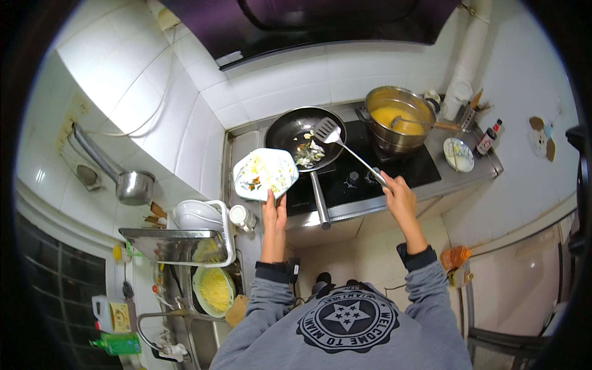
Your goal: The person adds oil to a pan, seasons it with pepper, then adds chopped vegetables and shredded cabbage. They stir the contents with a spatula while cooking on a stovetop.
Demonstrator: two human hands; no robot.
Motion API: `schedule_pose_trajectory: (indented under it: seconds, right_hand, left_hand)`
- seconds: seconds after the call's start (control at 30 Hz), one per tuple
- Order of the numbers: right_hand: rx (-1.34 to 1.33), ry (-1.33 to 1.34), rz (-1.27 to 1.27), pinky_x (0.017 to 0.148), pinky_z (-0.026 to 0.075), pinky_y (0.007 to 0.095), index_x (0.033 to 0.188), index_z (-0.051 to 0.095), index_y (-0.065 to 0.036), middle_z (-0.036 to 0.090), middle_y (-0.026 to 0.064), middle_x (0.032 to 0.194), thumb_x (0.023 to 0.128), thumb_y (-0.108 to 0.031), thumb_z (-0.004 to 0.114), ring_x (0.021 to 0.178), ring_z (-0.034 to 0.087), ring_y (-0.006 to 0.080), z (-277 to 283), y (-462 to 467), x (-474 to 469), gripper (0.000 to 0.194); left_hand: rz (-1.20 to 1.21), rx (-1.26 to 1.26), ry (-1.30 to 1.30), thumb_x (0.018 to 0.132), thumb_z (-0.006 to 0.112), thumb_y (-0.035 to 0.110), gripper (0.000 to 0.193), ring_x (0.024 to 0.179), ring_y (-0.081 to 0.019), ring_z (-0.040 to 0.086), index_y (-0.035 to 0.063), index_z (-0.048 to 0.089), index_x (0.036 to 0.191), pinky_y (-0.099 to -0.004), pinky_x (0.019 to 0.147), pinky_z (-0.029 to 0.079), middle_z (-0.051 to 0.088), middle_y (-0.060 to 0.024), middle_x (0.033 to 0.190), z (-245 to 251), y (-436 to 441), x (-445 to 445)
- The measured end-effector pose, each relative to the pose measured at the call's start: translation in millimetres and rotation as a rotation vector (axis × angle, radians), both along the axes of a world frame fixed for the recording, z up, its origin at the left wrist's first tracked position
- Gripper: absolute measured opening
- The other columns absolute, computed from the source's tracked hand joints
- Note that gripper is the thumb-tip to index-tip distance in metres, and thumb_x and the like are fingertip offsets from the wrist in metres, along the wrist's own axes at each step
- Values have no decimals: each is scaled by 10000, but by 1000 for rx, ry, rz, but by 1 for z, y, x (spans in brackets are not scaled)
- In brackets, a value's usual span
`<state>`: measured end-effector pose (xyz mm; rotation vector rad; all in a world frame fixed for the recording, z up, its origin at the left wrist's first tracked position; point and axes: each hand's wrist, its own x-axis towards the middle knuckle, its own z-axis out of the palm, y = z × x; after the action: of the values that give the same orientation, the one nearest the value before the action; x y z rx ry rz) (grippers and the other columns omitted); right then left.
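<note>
My left hand (274,213) holds a white plate (286,167) by its near rim, level with the pan's left side. Pale chopped pieces and a small heap of red and dark bits lie on it. In my right hand (398,194) is the handle of a slotted metal spatula (327,131), whose head hovers over or rests in the black frying pan (282,130); I cannot tell which. Chopped pale, green and reddish pieces (309,153) sit in the pan. The pan's metal handle (319,199) points toward me, between my hands.
A steel pot (397,143) of yellow food with a ladle stands on the stove's (432,169) right side. Beyond it are a small plate (465,159) and a sauce bottle (486,141). At left are a dish rack (226,231), a jar (242,216) and a colander (200,291) of yellow shreds.
</note>
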<state>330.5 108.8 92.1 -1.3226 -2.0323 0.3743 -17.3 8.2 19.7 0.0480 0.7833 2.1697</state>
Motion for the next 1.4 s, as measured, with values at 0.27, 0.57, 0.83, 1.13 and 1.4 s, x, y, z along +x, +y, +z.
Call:
schedule_pose_trajectory:
  seconds: [0.27, 0.57, 0.83, 1.13, 1.4]
  right_hand:
    - [-495, 559, 327, 729, 430, 211, 1345, 540, -27, 631, 2, 1021, 905, -74, 622, 809, 530, 73, -33, -22, -10, 449]
    - [-800, 575, 616, 458, 261, 167, 1401, 489, -73, 496, -51, 748, 947, -105, 585, 529, 357, 5, -3, -126, -35, 465]
    - [-933, 316, 1029, 499, 281, 172, 1369, 513, -19, 494, -42, 726, 954, -130, 572, 557, 390, 20, 28, -256, -13, 433]
    - [-798, -128, 1375, 509, 303, 225, 1259, 615, -6, 491, -41, 679, 917, -141, 604, 580, 402, 46, 38, -408, -47, 367]
    - [-852, -310, 1691, 506, 299, 214, 1283, 601, -19, 503, -37, 701, 933, -210, 622, 585, 402, 41, 22, -522, -104, 399]
  left_hand:
    - [0, 1, -82, 972, 573, 230, 424, 1148, -237, 567, 3, 458, 1311, -396, 932, 530, 559, -121, 1286, 16, -108, 62]
    - [18, -109, -33, 997, 510, 314, 506, 1211, -249, 536, -1, 398, 1377, -420, 1026, 457, 522, -134, 1351, 41, -281, 135]
    - [237, -157, 57, 1016, 468, 312, 469, 1198, -252, 557, -29, 433, 1337, -424, 1029, 463, 543, -144, 1327, 35, -479, 185]
    - [609, -130, 94, 1026, 448, 264, 401, 1175, -241, 571, 1, 469, 1327, -433, 1011, 481, 560, -117, 1313, 23, -688, 264]
    - [1010, -196, -41, 1019, 459, 295, 454, 1105, -247, 617, -49, 440, 1314, -347, 935, 557, 585, -155, 1248, 7, -806, 310]
